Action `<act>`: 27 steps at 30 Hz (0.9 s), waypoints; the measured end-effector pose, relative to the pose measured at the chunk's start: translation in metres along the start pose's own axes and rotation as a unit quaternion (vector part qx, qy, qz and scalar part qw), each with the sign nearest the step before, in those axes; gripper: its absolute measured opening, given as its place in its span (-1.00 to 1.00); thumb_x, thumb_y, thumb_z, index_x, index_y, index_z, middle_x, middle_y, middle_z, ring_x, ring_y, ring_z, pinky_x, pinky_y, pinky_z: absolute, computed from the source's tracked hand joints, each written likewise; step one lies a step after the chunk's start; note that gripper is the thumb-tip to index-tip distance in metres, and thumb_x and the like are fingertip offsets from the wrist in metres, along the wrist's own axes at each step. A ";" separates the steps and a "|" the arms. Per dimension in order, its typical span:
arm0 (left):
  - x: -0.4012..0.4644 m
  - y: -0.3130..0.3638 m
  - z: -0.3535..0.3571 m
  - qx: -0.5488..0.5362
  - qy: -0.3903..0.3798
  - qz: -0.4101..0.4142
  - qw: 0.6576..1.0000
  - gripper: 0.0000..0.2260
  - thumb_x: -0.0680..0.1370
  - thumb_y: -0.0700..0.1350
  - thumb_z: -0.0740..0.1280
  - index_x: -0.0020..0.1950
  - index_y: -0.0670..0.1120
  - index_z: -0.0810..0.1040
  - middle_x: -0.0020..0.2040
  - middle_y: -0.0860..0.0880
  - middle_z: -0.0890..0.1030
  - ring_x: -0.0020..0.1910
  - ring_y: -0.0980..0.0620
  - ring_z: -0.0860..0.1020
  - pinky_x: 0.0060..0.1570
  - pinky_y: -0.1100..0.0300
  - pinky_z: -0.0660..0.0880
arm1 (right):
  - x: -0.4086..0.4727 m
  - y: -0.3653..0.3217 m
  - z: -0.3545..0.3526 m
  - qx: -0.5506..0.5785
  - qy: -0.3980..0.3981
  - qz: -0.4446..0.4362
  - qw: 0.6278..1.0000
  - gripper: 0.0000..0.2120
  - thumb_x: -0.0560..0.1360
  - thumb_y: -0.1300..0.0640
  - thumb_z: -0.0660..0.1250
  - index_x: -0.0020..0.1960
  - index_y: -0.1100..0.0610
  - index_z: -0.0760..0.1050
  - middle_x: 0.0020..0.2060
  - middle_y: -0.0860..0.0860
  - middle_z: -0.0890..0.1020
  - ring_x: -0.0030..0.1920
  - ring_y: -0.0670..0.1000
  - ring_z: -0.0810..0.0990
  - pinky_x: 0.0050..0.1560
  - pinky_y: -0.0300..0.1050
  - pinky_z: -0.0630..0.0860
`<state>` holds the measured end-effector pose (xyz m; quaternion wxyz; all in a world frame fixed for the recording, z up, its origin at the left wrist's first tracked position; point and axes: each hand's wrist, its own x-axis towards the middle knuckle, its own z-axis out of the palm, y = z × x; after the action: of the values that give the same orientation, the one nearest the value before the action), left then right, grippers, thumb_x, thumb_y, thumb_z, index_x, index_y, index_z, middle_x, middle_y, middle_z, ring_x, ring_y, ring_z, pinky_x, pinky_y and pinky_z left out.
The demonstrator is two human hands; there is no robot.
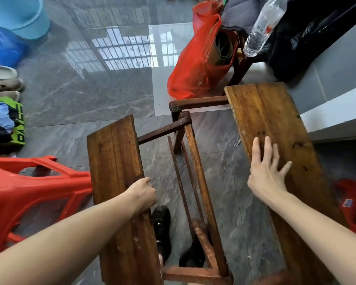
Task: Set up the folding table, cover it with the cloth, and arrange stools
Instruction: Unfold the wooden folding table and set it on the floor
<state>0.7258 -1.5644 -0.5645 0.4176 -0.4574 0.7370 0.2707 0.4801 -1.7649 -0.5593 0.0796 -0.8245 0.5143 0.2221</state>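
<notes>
Two long wooden benches stand side by side on the grey tiled floor below me. The left bench (115, 161) is tilted, its legs and rails (195, 173) showing between the two seats. My left hand (144, 194) grips the right edge of its seat plank, fingers curled under. The right bench (271, 128) has its seat facing up. My right hand (267, 171) lies above its left part with fingers spread straight; whether it touches the wood I cannot tell. No folding table or cloth is in view.
A red plastic stool (29, 188) lies on its side at the left; another red plastic piece (353, 206) shows at the right edge. A red bag (195, 64), a water bottle (263, 25), dark clothing, blue buckets (21, 15) and shoes ring the floor. My black shoes (161, 229) stand between the benches.
</notes>
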 end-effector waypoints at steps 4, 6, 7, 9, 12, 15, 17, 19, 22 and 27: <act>-0.020 -0.003 0.002 0.023 -0.039 0.000 0.999 -0.74 0.60 -0.24 0.21 0.25 -0.11 0.56 0.25 -0.09 0.57 0.23 -0.12 0.50 0.25 0.04 0.27 | -0.015 -0.006 -0.012 0.001 0.039 -0.015 0.999 0.11 0.39 0.19 0.41 0.51 0.03 -0.44 0.53 0.11 -0.26 0.54 0.25 -0.24 0.35 0.53 -0.04; -0.029 -0.003 0.002 0.028 -0.050 -0.002 0.998 -0.73 0.59 -0.26 0.21 0.26 -0.12 0.56 0.26 -0.09 0.57 0.24 -0.11 0.50 0.27 0.04 0.26 | -0.022 -0.011 -0.019 -0.013 0.044 -0.009 0.999 0.13 0.38 0.17 0.43 0.51 0.06 -0.44 0.53 0.14 -0.26 0.53 0.25 -0.25 0.35 0.53 -0.06; -0.033 -0.003 0.001 0.022 -0.058 -0.003 0.998 -0.73 0.58 -0.25 0.24 0.26 -0.13 0.56 0.27 -0.08 0.56 0.25 -0.11 0.50 0.28 0.04 0.25 | -0.024 -0.013 -0.023 -0.016 0.045 -0.008 0.999 0.13 0.38 0.17 0.43 0.52 0.07 -0.45 0.53 0.15 -0.27 0.53 0.26 -0.26 0.35 0.53 -0.07; -0.040 -0.003 -0.004 0.007 -0.076 -0.012 0.997 -0.73 0.58 -0.24 0.27 0.26 -0.14 0.56 0.28 -0.07 0.56 0.26 -0.09 0.49 0.30 0.04 0.25 | -0.029 -0.016 -0.029 -0.021 0.046 -0.006 0.999 0.15 0.38 0.14 0.44 0.52 0.09 -0.46 0.52 0.16 -0.29 0.52 0.27 -0.28 0.35 0.54 -0.08; -0.050 -0.001 -0.014 0.007 -0.092 -0.023 0.995 -0.74 0.59 -0.23 0.26 0.27 -0.13 0.55 0.28 -0.06 0.55 0.26 -0.08 0.50 0.29 0.06 0.28 | -0.036 -0.021 -0.037 -0.036 0.053 0.001 0.998 0.19 0.36 0.10 0.49 0.53 0.11 -0.43 0.52 0.19 -0.26 0.52 0.29 -0.26 0.33 0.56 -0.05; -0.064 0.001 -0.023 0.004 -0.115 -0.025 0.993 -0.69 0.56 -0.08 0.36 0.29 -0.09 0.52 0.31 -0.04 0.52 0.27 -0.05 0.48 0.30 0.06 0.28 | -0.046 -0.024 -0.042 -0.047 0.066 0.005 0.997 0.19 0.31 0.11 0.51 0.56 0.13 -0.35 0.53 0.21 -0.21 0.52 0.30 -0.23 0.31 0.59 -0.03; -0.077 0.003 -0.029 -0.004 -0.123 -0.018 0.992 -0.56 0.47 0.10 0.44 0.26 -0.08 0.54 0.29 -0.02 0.54 0.27 -0.04 0.48 0.33 0.03 0.25 | -0.053 -0.023 -0.046 -0.054 0.079 0.007 0.995 0.18 0.29 0.14 0.52 0.57 0.14 -0.29 0.53 0.22 -0.17 0.52 0.31 -0.20 0.28 0.61 -0.03; -0.087 0.008 -0.034 -0.018 -0.126 -0.021 0.992 -0.44 0.39 0.24 0.45 0.24 -0.09 0.55 0.27 -0.02 0.55 0.27 -0.04 0.47 0.34 0.02 0.23 | -0.059 -0.024 -0.049 -0.061 0.082 0.010 0.995 0.15 0.30 0.17 0.50 0.58 0.15 -0.27 0.53 0.23 -0.16 0.51 0.31 -0.19 0.28 0.62 -0.03; -0.095 0.013 -0.040 -0.034 -0.128 -0.045 0.990 -0.40 0.38 0.30 0.43 0.26 -0.07 0.54 0.26 -0.01 0.56 0.29 -0.04 0.46 0.38 0.01 0.18 | -0.064 -0.024 -0.052 -0.065 0.087 0.012 0.994 0.08 0.35 0.20 0.44 0.57 0.16 -0.28 0.53 0.23 -0.18 0.51 0.32 -0.22 0.28 0.64 -0.02; -0.099 0.011 -0.039 -0.038 -0.108 -0.036 0.993 -0.36 0.33 0.36 0.42 0.20 -0.07 0.57 0.21 0.01 0.59 0.24 -0.03 0.50 0.37 0.02 0.18 | -0.065 -0.028 -0.054 -0.083 0.095 0.022 0.992 0.06 0.40 0.17 0.45 0.56 0.16 -0.30 0.53 0.24 -0.19 0.52 0.32 -0.21 0.29 0.63 0.00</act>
<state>0.7242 -1.5462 -0.4594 0.4865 -0.4671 0.6597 0.3316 0.4960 -1.7190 -0.4848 -0.0434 -0.8341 0.5172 0.1868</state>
